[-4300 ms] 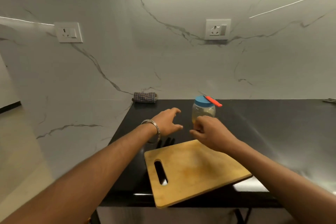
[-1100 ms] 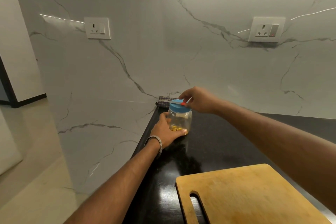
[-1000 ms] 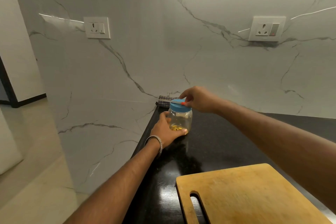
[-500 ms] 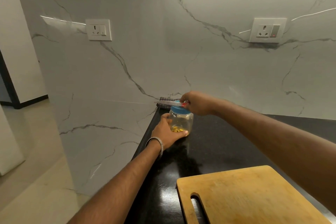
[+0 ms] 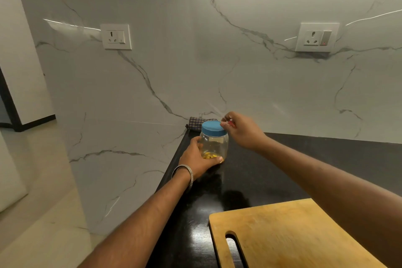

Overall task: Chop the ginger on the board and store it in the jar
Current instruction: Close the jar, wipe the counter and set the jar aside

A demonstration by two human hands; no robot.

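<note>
Left hand (image 5: pixel 196 159) wraps the jar (image 5: pixel 214 142) low on its wall, thumb in front; yellow bits lie inside, by the thumb. Right hand (image 5: pixel 241 129) pinches a red-handled knife (image 5: pixel 230 123) just above the blue lid (image 5: pixel 213 128). Risk: the blade, hidden here, may knock the jar over. Glossy black counter (image 5: pixel 250 180), marble wall (image 5: pixel 195 61) behind; bare board (image 5: pixel 293 235) well nearer the person.

No readable text from my feed.
The bangle (image 5: pixel 191 177) carries engraved marks, too small for me to read.
</note>
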